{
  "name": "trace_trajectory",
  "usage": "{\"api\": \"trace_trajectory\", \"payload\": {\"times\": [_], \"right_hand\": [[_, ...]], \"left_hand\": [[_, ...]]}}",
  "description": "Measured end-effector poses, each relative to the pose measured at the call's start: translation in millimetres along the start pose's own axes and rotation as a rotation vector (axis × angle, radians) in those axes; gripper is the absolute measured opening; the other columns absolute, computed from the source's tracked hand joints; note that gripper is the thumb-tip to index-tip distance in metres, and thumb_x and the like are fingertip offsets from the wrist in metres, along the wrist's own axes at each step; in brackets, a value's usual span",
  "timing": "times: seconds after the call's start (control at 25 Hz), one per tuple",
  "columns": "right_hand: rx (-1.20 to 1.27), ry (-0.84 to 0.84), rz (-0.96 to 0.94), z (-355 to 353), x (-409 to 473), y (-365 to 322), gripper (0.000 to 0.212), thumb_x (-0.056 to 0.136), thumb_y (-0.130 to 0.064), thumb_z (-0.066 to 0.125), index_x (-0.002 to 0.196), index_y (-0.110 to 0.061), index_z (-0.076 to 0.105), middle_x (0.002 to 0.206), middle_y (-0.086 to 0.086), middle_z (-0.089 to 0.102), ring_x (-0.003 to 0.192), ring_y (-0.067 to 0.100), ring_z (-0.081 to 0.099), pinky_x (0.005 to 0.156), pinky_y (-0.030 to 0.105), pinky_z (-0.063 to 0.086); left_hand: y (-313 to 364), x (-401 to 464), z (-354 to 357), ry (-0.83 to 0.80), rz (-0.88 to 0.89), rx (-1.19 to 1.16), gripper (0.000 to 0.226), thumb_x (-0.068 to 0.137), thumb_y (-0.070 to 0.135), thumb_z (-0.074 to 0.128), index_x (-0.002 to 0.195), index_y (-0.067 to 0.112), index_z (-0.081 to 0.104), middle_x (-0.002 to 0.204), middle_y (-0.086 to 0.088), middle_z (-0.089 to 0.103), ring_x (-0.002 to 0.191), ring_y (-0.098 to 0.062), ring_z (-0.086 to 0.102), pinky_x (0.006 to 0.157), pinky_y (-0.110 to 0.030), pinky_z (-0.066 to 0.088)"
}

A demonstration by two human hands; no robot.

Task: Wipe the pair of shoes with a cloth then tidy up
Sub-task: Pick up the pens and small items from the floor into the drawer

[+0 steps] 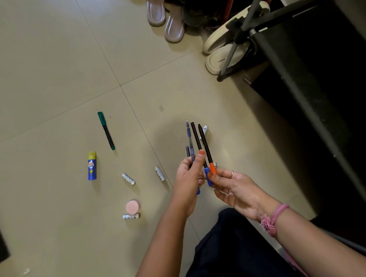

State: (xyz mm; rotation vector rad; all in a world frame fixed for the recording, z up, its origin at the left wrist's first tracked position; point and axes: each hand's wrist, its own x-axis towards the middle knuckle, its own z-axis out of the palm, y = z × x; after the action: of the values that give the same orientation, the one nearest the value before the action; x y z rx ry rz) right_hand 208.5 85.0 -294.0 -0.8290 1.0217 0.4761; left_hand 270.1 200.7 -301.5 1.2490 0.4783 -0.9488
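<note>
My left hand (187,177) grips a small bunch of pens upright above the floor: a blue pen (189,135) and a dark pen with a blue cap (196,135). Right beside it, my right hand (234,188) pinches the orange cap of another dark pen (204,140) between thumb and forefinger. A pair of cream shoes (220,44) lies at the top right, partly under a black rack. Pink slippers (164,19) sit at the top middle. No cloth is in view.
Loose on the tiled floor lie a green marker (106,130), a blue glue stick (92,166), three batteries (128,178) (160,173) (131,216) and a round pink lid (133,206). The black rack (315,70) with grey metal legs fills the right side. My dark-clothed knee (231,248) is below.
</note>
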Motion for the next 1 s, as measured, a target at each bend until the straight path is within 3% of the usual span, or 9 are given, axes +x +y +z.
{"api": "trace_trajectory", "payload": {"times": [0.16,0.28,0.36,0.44,0.56,0.68,0.8,0.88,1.0], "right_hand": [[-0.012,-0.009,-0.037,-8.2,-1.9,6.2,0.025,0.076,-0.015,0.07,0.1,-0.01,0.074,0.1,0.006,0.072,0.09,0.01,0.064,0.078,0.021,0.047],[-0.132,0.002,-0.072,-11.7,-8.8,6.0,0.022,0.078,-0.018,0.072,0.099,-0.013,0.073,0.1,0.006,0.073,0.09,0.014,0.067,0.083,0.024,0.051],[-0.346,0.043,-0.1,-16.3,-11.4,-2.0,0.042,0.07,-0.036,0.075,0.107,-0.018,0.068,0.104,0.002,0.072,0.096,0.016,0.067,0.091,0.032,0.05],[-0.349,0.063,-0.125,-21.1,-7.9,-11.2,0.063,0.064,-0.05,0.071,0.118,-0.02,0.06,0.112,-0.003,0.068,0.105,0.01,0.063,0.097,0.032,0.047],[-0.166,-0.043,-0.105,-15.5,1.1,-21.4,0.048,0.075,-0.04,0.067,0.115,-0.016,0.06,0.102,-0.006,0.071,0.1,0.006,0.064,0.097,0.028,0.044],[-0.088,-0.059,-0.103,2.3,13.1,-19.0,0.031,0.088,-0.025,0.062,0.111,-0.004,0.062,0.102,0.007,0.071,0.091,0.012,0.068,0.079,0.023,0.052],[0.103,-0.025,-0.142,17.3,19.9,-17.6,0.028,0.097,-0.023,0.05,0.111,-0.001,0.061,0.107,0.011,0.071,0.096,0.017,0.069,0.075,0.024,0.054],[0.248,-0.054,-0.162,21.3,21.5,-21.5,0.022,0.1,-0.021,0.044,0.104,-0.004,0.058,0.107,0.014,0.07,0.098,0.023,0.067,0.079,0.031,0.054],[0.321,-0.08,-0.154,18.7,20.6,-29.7,0.017,0.101,-0.018,0.039,0.102,-0.008,0.052,0.104,0.016,0.07,0.092,0.025,0.068,0.079,0.038,0.055]], "left_hand": [[-9.3,0.6,8.8,-0.002,0.063,0.227,0.022,0.091,0.035,0.062,0.096,0.014,0.06,0.076,0.006,0.061,0.066,-0.002,0.058,0.057,-0.014,0.046],[-15.9,-2.6,12.3,0.035,0.082,0.324,0.025,0.094,0.038,0.058,0.098,0.013,0.06,0.081,0.002,0.061,0.076,-0.008,0.059,0.07,-0.024,0.051],[-16.9,-5.3,13.7,0.059,0.119,0.411,0.027,0.096,0.037,0.054,0.097,0.01,0.059,0.078,0.001,0.06,0.073,-0.009,0.057,0.069,-0.027,0.049],[-16.7,-5.7,13.7,0.076,0.176,0.585,0.031,0.098,0.037,0.051,0.097,0.007,0.057,0.074,0.002,0.056,0.066,-0.01,0.051,0.063,-0.024,0.042],[-16.0,-7.6,20.3,0.026,0.231,0.798,0.017,0.1,0.029,0.047,0.104,0.016,0.057,0.074,0.007,0.05,0.063,-0.004,0.045,0.054,-0.015,0.033],[-15.6,-9.0,27.8,-0.015,0.269,0.946,0.027,0.1,0.021,0.042,0.122,0.01,0.055,0.096,-0.002,0.053,0.08,-0.014,0.052,0.066,-0.02,0.041],[-13.1,-12.6,26.1,-0.006,0.349,0.926,0.038,0.102,0.023,0.04,0.138,0.013,0.047,0.131,-0.002,0.048,0.122,-0.013,0.047,0.098,-0.022,0.04],[-7.5,-18.5,17.9,0.022,0.378,0.815,0.035,0.103,0.024,0.038,0.135,0.018,0.051,0.126,0.005,0.05,0.119,-0.006,0.049,0.1,-0.02,0.039],[3.0,-24.3,-4.0,0.041,0.339,0.629,0.037,0.101,0.009,0.034,0.114,0.037,0.055,0.115,0.007,0.06,0.1,0.006,0.056,0.087,-0.022,0.047]]}}
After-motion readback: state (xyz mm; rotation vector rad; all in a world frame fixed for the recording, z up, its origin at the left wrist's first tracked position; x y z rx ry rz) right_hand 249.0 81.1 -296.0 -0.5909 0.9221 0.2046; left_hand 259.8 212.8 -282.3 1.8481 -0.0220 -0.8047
